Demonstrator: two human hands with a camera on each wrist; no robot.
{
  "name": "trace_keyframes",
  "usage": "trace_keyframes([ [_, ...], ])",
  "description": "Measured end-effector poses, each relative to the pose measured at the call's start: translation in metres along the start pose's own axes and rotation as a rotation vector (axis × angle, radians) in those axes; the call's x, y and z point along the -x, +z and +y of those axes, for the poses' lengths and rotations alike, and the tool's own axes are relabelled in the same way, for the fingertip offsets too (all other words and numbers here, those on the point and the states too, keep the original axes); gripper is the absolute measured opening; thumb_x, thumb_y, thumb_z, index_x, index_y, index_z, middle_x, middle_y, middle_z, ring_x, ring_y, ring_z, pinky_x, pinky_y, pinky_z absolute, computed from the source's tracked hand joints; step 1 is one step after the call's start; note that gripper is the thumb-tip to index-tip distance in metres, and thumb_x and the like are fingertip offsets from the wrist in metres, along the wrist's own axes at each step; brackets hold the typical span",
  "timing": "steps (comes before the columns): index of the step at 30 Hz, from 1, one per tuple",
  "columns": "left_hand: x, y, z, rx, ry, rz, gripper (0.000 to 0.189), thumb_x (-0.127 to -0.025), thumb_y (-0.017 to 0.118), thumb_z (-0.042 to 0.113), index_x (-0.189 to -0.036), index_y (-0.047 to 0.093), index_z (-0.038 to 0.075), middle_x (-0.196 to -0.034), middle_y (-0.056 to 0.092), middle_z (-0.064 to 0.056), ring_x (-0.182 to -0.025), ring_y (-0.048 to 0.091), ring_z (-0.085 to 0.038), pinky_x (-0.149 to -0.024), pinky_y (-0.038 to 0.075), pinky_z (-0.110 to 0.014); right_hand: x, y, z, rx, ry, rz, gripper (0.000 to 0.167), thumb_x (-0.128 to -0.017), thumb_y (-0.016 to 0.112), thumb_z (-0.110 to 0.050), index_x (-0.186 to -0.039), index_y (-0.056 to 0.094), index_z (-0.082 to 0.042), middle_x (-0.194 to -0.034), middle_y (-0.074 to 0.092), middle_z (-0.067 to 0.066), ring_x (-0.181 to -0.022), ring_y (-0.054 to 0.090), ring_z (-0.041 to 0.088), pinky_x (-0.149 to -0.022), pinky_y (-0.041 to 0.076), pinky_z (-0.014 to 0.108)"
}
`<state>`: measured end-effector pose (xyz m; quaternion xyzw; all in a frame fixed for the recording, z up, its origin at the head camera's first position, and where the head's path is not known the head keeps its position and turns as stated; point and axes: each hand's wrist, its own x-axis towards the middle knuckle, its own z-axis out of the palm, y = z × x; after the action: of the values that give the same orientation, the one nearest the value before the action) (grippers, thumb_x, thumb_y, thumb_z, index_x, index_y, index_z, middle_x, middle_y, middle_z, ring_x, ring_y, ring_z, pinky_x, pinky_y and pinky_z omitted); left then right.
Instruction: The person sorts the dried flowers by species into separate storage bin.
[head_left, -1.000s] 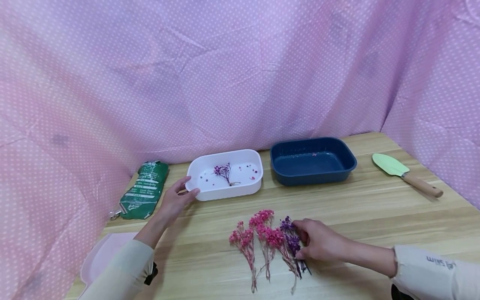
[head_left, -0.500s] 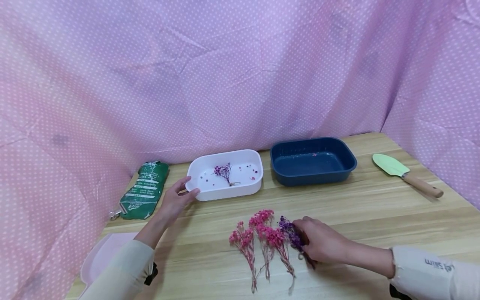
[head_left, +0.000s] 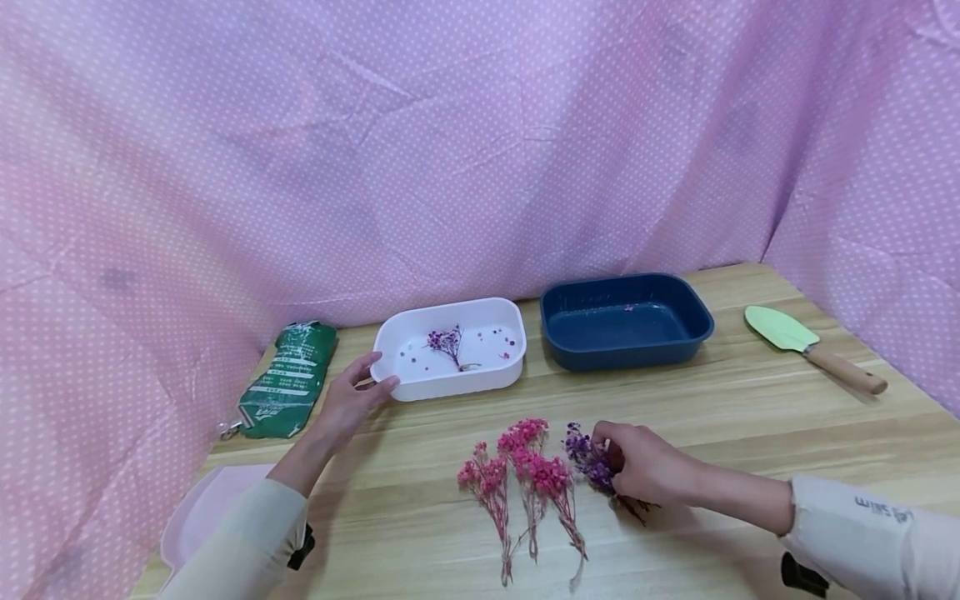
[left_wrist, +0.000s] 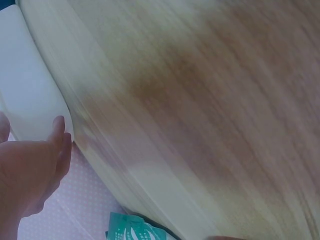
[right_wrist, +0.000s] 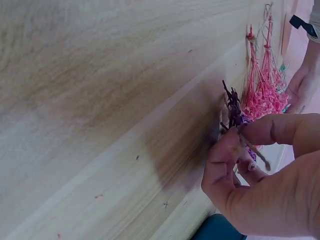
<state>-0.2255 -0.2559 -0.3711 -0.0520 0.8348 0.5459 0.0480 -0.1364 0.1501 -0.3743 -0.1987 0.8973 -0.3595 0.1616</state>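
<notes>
My right grip [head_left: 647,467] pinches purple dried flowers [head_left: 587,457], surface [head_left: 652,400] stretching toward the navy tub [head_left: 633,357]; my left grip [head_left: 348,407] lies loose against the white tub [head_left: 465,385] edge.

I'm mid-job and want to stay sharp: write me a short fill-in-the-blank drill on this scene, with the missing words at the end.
1. The right hand holds a bunch of ____ flowers.
2. The left hand touches the ____ container.
3. In the head view, the trowel lies to the ____ of the navy container.
4. The green packet lies nearer the ____ hand.
Missing words: purple; white; right; left.
</notes>
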Motion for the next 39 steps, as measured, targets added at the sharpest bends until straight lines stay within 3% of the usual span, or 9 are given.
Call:
trace_keyframes([
  [4, -0.001, 0.0, -0.002, 0.005, -0.002, -0.008, 0.075, -0.09, 0.069, 0.03, -0.151, 0.03, 0.012, -0.144, 0.038, -0.02, -0.129, 0.044, -0.033, -0.099, 0.047, -0.032, -0.001, -0.001, -0.002, -0.048, 0.054, 0.001, 0.039, -0.063, 0.065, 0.016, -0.089, 0.049, -0.009, -0.079, 0.052, 0.004, -0.073, 0.048, 0.02, -0.057, 0.041, 0.028],
  [11, -0.001, -0.001, 0.0, -0.012, -0.004, -0.01, 0.076, -0.089, 0.068, 0.034, -0.151, 0.03, 0.013, -0.145, 0.037, -0.019, -0.129, 0.044, -0.032, -0.101, 0.046, -0.033, -0.001, -0.002, 0.003, -0.274, 0.112, -0.006, 0.046, -0.064, 0.065, 0.019, -0.103, 0.049, 0.0, -0.078, 0.051, 0.009, -0.069, 0.048, 0.02, -0.054, 0.043, 0.026],
  [17, 0.0, -0.002, 0.001, -0.025, -0.009, -0.008, 0.073, -0.091, 0.067, 0.031, -0.151, 0.03, 0.013, -0.146, 0.035, -0.019, -0.128, 0.044, -0.032, -0.102, 0.046, -0.035, -0.002, -0.007, 0.0, -0.315, 0.208, -0.041, 0.029, -0.073, 0.074, 0.007, -0.094, 0.057, 0.0, -0.082, 0.055, 0.01, -0.073, 0.051, 0.021, -0.06, 0.047, 0.03],
  [24, 0.0, -0.003, 0.0, -0.033, -0.017, -0.006, 0.073, -0.091, 0.067, 0.032, -0.151, 0.03, 0.013, -0.147, 0.035, -0.019, -0.128, 0.044, -0.033, -0.102, 0.045, -0.037, 0.001, -0.009, -0.001, -0.323, 0.129, -0.031, 0.015, -0.079, 0.076, -0.006, -0.092, 0.069, -0.004, -0.081, 0.064, 0.005, -0.071, 0.056, 0.017, -0.056, 0.05, 0.029],
  [34, -0.001, -0.001, 0.001, -0.003, -0.015, -0.013, 0.076, -0.089, 0.069, 0.032, -0.151, 0.029, 0.012, -0.145, 0.036, -0.02, -0.128, 0.045, -0.032, -0.1, 0.047, -0.034, 0.001, -0.015, -0.008, -0.268, 0.033, 0.107, 0.021, -0.08, 0.076, -0.014, -0.098, 0.072, -0.004, -0.081, 0.067, 0.003, -0.069, 0.057, 0.017, -0.052, 0.048, 0.024],
  [39, -0.001, -0.002, 0.001, 0.002, -0.02, -0.017, 0.076, -0.089, 0.068, 0.032, -0.151, 0.029, 0.013, -0.145, 0.036, -0.019, -0.129, 0.044, -0.032, -0.1, 0.046, -0.034, -0.003, -0.018, -0.011, -0.195, 0.039, 0.199, 0.024, -0.081, 0.076, -0.014, -0.102, 0.073, -0.004, -0.083, 0.069, 0.002, -0.071, 0.055, 0.015, -0.054, 0.048, 0.023],
])
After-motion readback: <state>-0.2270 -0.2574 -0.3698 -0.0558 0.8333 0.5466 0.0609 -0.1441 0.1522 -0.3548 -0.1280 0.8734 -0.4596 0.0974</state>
